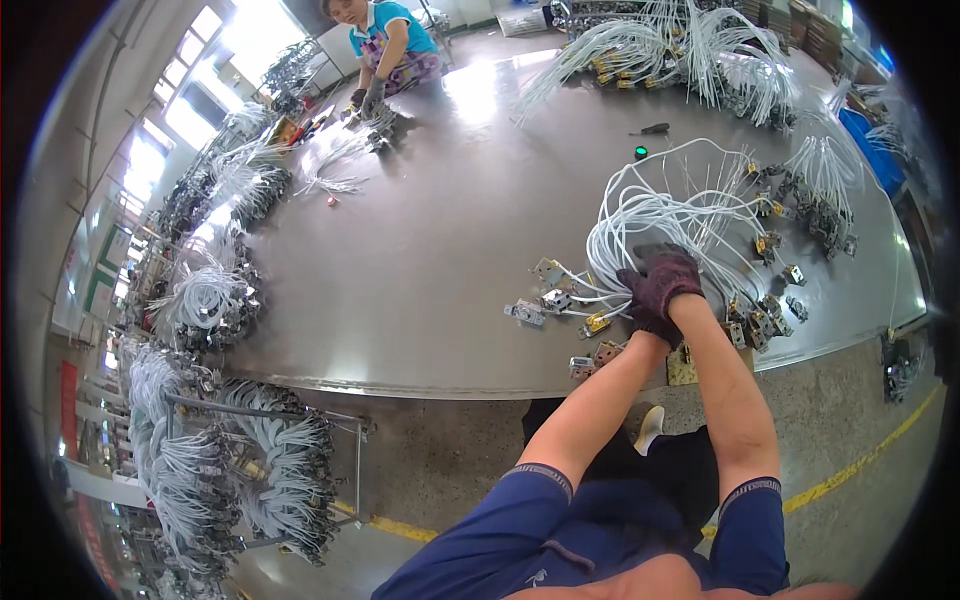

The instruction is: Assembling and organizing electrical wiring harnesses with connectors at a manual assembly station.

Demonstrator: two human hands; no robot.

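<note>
A bundle of white cables (660,215) with small metal connector boxes (548,272) at their ends lies on the grey metal table (430,260) near its front edge. Both my hands wear dark purple gloves and are pressed together on the near side of the bundle. My right hand (668,275) lies on top, closed over the gathered cables. Just below it, partly covered, my left hand (648,322) grips the same cables. More connector boxes (590,358) lie loose at the table edge beside my left wrist.
Several other cable bundles (700,50) lie along the table's far and right sides, with a green round object (640,152) and a dark tool (655,128). A co-worker (385,45) works at the far end. A rack of hanging bundles (270,470) stands lower left.
</note>
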